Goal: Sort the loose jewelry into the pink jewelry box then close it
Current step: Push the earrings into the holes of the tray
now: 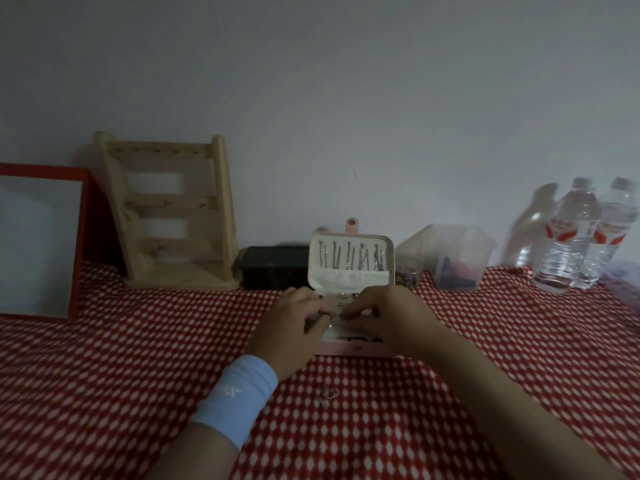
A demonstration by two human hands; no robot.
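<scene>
Open pink jewelry box (356, 350), silver pieces (349, 258) in lid

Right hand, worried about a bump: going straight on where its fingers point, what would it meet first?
Probably the left hand: the right hand points leftward at it over the pink jewelry box; depth is unclear.

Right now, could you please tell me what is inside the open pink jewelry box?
The raised lid holds silvery pieces above a cream pocket. Small pieces show in the tray; the left hand and right hand cover the rest.
</scene>
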